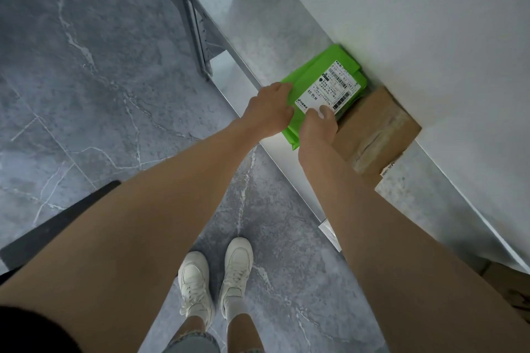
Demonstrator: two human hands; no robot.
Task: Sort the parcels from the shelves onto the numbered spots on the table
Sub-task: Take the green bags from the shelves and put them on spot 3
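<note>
On the shelf, at one o'clock from the shoes: a bagged parcel, a cardboard box touching it at four o'clock. Left hand on the parcel's eight o'clock edge, right hand at its six o'clock, thumb on the label. Above, at two o'clock, an upper shelf board; at eleven o'clock, the shelf post.

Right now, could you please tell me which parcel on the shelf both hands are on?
The flat green plastic mailer: the left hand and right hand hold it, not the brown taped cardboard box beside it.
</note>
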